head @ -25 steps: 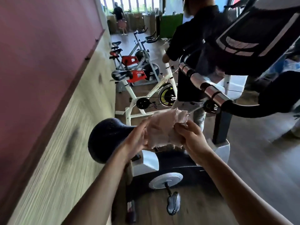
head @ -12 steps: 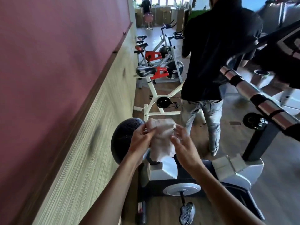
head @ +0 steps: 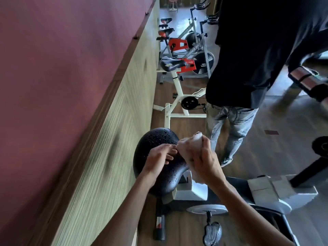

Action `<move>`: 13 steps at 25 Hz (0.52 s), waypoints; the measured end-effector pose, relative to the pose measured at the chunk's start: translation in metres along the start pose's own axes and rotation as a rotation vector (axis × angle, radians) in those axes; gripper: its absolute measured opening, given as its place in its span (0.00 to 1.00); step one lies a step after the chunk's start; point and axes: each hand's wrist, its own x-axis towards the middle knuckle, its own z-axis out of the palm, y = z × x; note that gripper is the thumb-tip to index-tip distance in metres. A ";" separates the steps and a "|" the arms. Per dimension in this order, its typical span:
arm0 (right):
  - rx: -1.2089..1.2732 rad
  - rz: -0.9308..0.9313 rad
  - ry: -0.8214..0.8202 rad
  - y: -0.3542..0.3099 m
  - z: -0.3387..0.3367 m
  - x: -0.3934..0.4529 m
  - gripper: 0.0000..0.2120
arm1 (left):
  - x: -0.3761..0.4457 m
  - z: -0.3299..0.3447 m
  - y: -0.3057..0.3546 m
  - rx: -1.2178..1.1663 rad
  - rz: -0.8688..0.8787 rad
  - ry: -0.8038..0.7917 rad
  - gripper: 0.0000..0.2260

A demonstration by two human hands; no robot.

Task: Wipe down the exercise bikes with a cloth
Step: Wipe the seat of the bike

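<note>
right hand (head: 204,162) gripping cloth (head: 188,145), wet saddle (head: 158,144)

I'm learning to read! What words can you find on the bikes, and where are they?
"SPINNER", then blurred letters: on the slanted grey frame tube of a far bike.
"LLIVEN", its start hidden behind the saddle: on the red panel of the next bike.
The white mark on the black flywheel is too small to read.
</note>
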 end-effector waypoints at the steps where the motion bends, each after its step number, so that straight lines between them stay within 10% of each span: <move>1: -0.076 -0.018 -0.047 0.003 0.001 0.012 0.27 | 0.009 -0.010 -0.006 0.060 0.023 0.193 0.10; 5: -0.489 -0.233 -0.286 0.047 0.024 0.074 0.31 | 0.056 -0.051 -0.040 0.398 0.127 0.642 0.06; 13: -0.735 -0.419 -0.479 0.073 0.055 0.118 0.39 | 0.099 -0.055 -0.055 0.692 -0.137 0.382 0.25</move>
